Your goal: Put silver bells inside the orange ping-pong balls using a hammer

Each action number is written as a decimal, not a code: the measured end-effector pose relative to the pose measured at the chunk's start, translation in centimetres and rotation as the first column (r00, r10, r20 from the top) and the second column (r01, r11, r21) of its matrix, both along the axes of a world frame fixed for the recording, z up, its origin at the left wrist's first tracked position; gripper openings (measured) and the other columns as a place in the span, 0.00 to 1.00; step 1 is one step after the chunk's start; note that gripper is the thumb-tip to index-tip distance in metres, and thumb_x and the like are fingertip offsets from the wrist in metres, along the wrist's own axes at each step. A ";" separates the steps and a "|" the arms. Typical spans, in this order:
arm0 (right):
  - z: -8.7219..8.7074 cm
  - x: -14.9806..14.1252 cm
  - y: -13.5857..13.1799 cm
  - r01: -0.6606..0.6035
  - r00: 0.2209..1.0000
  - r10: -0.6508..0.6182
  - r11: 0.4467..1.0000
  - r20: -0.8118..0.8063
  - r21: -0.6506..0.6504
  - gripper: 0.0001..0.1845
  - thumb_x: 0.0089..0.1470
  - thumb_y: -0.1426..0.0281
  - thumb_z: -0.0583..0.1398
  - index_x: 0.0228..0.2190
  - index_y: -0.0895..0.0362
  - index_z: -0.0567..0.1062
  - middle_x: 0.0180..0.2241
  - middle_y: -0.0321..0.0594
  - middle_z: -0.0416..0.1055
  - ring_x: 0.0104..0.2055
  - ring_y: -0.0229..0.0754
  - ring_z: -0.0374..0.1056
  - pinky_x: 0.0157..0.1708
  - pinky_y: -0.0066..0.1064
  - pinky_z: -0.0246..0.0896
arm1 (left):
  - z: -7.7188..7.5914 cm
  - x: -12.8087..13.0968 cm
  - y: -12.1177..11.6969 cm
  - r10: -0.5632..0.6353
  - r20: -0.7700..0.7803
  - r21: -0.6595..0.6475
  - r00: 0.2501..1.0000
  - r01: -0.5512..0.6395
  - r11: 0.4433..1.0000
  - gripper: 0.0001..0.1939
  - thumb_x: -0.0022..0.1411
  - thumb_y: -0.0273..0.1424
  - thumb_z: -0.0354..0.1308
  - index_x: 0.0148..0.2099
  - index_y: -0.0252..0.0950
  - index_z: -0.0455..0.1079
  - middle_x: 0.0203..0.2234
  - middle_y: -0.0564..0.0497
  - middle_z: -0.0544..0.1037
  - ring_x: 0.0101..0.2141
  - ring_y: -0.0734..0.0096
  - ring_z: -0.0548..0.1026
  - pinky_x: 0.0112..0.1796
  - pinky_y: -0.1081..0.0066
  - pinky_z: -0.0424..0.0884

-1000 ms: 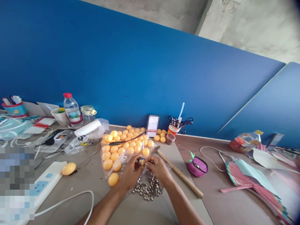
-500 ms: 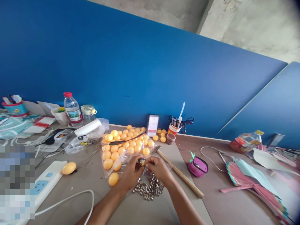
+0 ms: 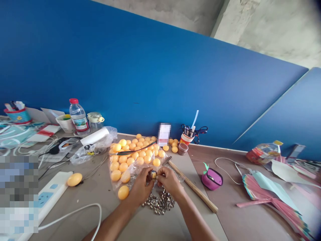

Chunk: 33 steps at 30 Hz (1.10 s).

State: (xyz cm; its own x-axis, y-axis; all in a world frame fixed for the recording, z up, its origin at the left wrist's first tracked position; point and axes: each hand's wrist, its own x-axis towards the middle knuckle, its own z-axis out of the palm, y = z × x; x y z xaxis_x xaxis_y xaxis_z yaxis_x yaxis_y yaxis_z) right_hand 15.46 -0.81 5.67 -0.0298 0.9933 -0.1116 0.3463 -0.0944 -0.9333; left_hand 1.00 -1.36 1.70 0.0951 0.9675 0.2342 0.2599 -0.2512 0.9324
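Note:
My left hand [image 3: 144,185] is closed around a small ball [image 3: 153,174] partly covered in shiny silver pieces, with some yellow-orange showing. Beside it, my right hand [image 3: 170,181] is pinched, its fingertips against the ball's right side; anything between them is too small to make out. Below both hands, a heap of shiny silver pieces [image 3: 159,204] lies on the grey table. Behind the hands spreads a clear plastic bag [image 3: 110,167] of several orange balls, and one loose orange ball [image 3: 123,192] sits left of my left wrist.
A wooden-handled hammer [image 3: 200,194] lies to the right, with a purple pouch [image 3: 212,179] beyond it. At the back stand a cup with scissors [image 3: 187,138] and a small brown tub [image 3: 183,149]. On the left are a power strip [image 3: 55,187], a white cable [image 3: 100,214] and a water bottle [image 3: 79,117].
The ball has turned slightly in my left hand, and my right fingertips have shifted a little on its right side. The whole view has moved very slightly.

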 end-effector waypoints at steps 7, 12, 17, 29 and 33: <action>-0.4 -0.1 -0.1 -0.010 0.999 0.008 1.000 0.048 0.028 0.06 0.43 0.75 0.58 0.19 0.55 0.66 0.14 0.30 0.65 0.19 0.36 0.61 0.24 0.28 0.54 | 0.1 -0.1 -0.1 0.011 0.028 0.013 1.000 -0.012 1.000 0.19 0.51 0.26 0.57 0.47 0.42 0.71 0.40 0.48 0.77 0.41 0.55 0.75 0.45 0.60 0.70; -0.7 -0.1 -0.1 0.007 0.999 -0.008 1.000 0.046 0.024 0.06 0.43 0.75 0.58 0.19 0.55 0.66 0.14 0.30 0.65 0.20 0.37 0.61 0.24 0.28 0.53 | 0.5 -0.1 -0.2 0.017 0.014 0.028 1.000 -0.017 0.999 0.18 0.52 0.26 0.56 0.46 0.42 0.72 0.41 0.47 0.77 0.42 0.55 0.74 0.46 0.59 0.70; -0.7 -0.5 -0.2 0.039 0.994 -0.044 0.998 0.104 0.050 0.08 0.41 0.76 0.57 0.17 0.54 0.64 0.14 0.31 0.64 0.20 0.37 0.61 0.25 0.28 0.52 | 0.4 -0.1 -0.2 -0.005 0.011 0.047 1.000 0.005 0.999 0.19 0.50 0.24 0.57 0.46 0.43 0.72 0.41 0.47 0.77 0.43 0.55 0.74 0.47 0.57 0.70; -0.1 1.8 1.1 0.013 0.904 -0.020 1.000 -0.427 -0.019 0.14 0.41 0.60 0.62 0.24 0.57 0.66 0.15 0.27 0.58 0.18 0.30 0.51 0.21 0.25 0.43 | 1.7 -0.2 0.2 0.002 0.182 -0.206 0.983 0.036 0.978 0.19 0.53 0.32 0.58 0.48 0.37 0.69 0.38 0.50 0.77 0.39 0.62 0.76 0.42 0.63 0.71; -0.5 2.1 1.3 -0.050 0.959 0.051 0.999 -0.278 0.011 0.09 0.42 0.64 0.60 0.25 0.56 0.69 0.14 0.26 0.57 0.17 0.32 0.50 0.20 0.26 0.43 | 1.1 -0.3 0.4 0.007 0.220 -0.230 0.976 0.045 0.972 0.20 0.52 0.32 0.58 0.49 0.38 0.68 0.38 0.50 0.77 0.37 0.64 0.76 0.40 0.64 0.71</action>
State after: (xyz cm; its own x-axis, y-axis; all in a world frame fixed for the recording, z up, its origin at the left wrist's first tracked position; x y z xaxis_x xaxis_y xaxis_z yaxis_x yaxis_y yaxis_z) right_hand 17.59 0.46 5.19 -0.1091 0.9901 -0.0878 0.0769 -0.0796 -0.9939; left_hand 0.71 -1.00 2.81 0.0857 0.9961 0.0204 0.0418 -0.0241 0.9988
